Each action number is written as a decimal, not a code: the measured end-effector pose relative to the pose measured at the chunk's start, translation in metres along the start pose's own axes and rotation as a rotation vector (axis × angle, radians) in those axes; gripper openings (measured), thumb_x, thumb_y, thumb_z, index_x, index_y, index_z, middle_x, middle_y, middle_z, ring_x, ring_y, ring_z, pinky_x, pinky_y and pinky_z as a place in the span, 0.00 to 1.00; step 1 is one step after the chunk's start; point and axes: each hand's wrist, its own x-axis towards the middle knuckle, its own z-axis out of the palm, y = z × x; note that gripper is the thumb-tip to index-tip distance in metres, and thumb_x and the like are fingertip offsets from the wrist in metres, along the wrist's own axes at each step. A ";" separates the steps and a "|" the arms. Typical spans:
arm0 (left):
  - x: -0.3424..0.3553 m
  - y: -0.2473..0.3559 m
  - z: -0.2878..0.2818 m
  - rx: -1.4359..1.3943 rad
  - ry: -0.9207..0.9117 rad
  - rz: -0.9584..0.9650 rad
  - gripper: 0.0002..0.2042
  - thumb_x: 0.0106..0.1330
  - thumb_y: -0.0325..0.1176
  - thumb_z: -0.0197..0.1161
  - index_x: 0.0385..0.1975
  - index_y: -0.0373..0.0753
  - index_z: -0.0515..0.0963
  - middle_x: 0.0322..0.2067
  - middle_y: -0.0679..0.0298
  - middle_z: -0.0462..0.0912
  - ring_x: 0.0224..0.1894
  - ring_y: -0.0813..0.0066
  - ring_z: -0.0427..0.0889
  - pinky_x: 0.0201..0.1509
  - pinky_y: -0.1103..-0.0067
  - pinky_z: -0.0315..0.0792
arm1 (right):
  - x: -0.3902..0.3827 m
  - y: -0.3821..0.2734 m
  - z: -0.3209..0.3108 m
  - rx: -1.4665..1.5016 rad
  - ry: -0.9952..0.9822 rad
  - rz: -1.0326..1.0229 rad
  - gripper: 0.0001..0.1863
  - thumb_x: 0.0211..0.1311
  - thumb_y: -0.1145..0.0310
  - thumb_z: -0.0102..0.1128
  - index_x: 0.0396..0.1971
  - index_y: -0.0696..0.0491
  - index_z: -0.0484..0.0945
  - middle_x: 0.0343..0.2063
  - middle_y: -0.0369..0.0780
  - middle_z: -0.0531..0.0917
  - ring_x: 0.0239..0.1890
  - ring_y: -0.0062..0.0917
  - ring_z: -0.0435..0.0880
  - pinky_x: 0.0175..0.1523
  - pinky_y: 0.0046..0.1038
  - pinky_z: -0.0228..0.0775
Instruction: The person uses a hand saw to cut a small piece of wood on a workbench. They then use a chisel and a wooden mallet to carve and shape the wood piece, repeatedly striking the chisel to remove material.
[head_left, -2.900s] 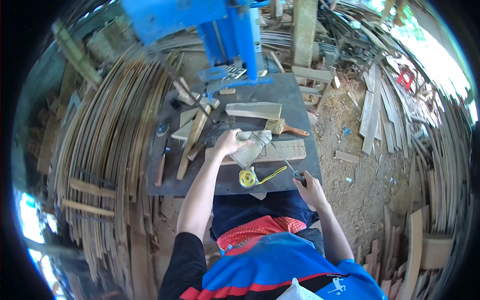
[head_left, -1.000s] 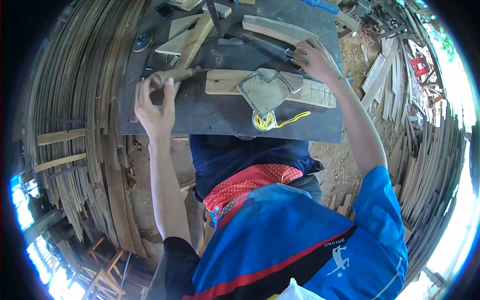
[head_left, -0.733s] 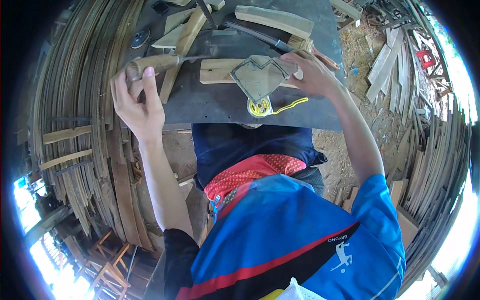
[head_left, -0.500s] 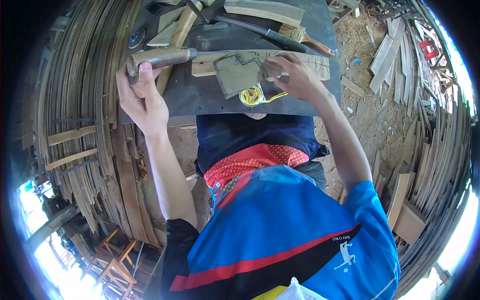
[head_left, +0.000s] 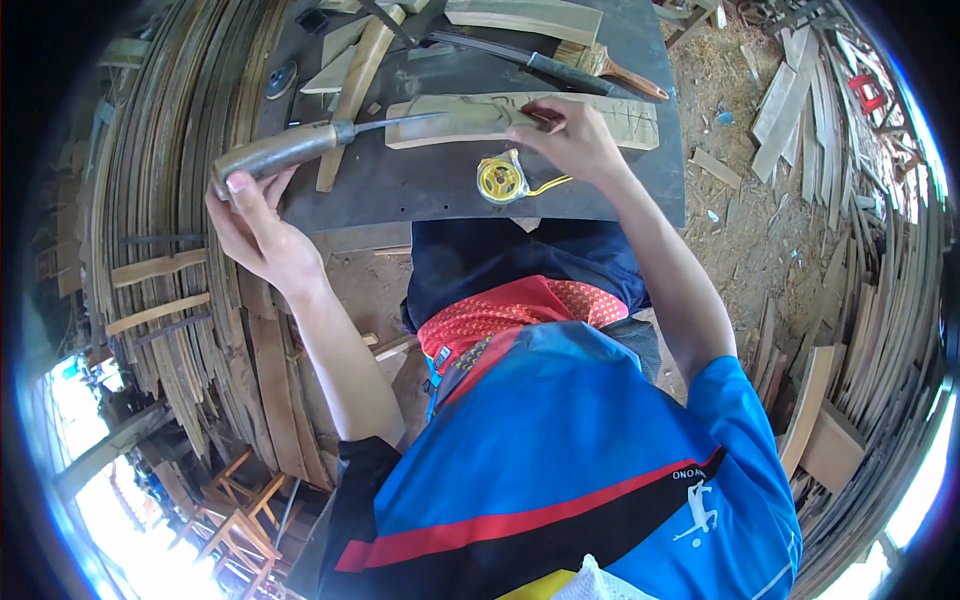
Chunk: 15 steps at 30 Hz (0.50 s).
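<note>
My left hand (head_left: pixel 265 235) is wrapped around the thick wooden handle of a pointed metal tool (head_left: pixel 285 150), its thumb lying along the handle. The thin tapered blade points right, its tip over a pale wooden board (head_left: pixel 600 125) with dark drawn lines. Above the board, my right hand (head_left: pixel 575 140) pinches a thin grey-green plate (head_left: pixel 475 110) by its right end. The plate is seen nearly edge-on, so its outline is hard to make out. Just below the board lies a yellow tape measure (head_left: pixel 500 178) with its yellow strap to the right.
On the dark table (head_left: pixel 440 195) lie a wooden-handled brush (head_left: pixel 625 75), a black-handled tool (head_left: pixel 570 75), a wooden strip (head_left: pixel 362 90) and a curved wood piece (head_left: pixel 525 15). Stacked planks (head_left: pixel 170 200) rise at left. Scrap wood (head_left: pixel 785 100) covers the ground at right.
My left hand has moved left and down with the pointed tool, whose blade now slants upward to the right. The plate in my right hand has tilted from broad-side to nearly edge-on.
</note>
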 end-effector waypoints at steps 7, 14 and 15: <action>-0.006 0.019 -0.008 -0.039 0.067 -0.009 0.22 0.74 0.43 0.51 0.50 0.25 0.69 0.45 0.45 0.79 0.44 0.57 0.84 0.47 0.65 0.83 | -0.002 -0.012 -0.005 0.552 -0.133 0.448 0.22 0.58 0.54 0.66 0.43 0.58 0.81 0.34 0.39 0.81 0.33 0.22 0.79 0.40 0.26 0.76; -0.014 0.015 0.013 -0.070 -0.006 -0.020 0.25 0.72 0.48 0.55 0.50 0.27 0.69 0.43 0.51 0.78 0.42 0.65 0.83 0.41 0.72 0.84 | -0.009 -0.010 0.013 0.878 -0.140 0.499 0.23 0.61 0.58 0.61 0.49 0.60 0.75 0.35 0.41 0.77 0.36 0.25 0.78 0.40 0.27 0.79; -0.014 0.014 0.016 -0.085 -0.023 -0.023 0.24 0.72 0.47 0.55 0.51 0.27 0.69 0.43 0.52 0.79 0.42 0.66 0.83 0.41 0.72 0.84 | -0.010 -0.011 0.016 0.869 -0.115 0.488 0.24 0.61 0.58 0.61 0.50 0.61 0.75 0.37 0.41 0.77 0.38 0.25 0.78 0.41 0.28 0.80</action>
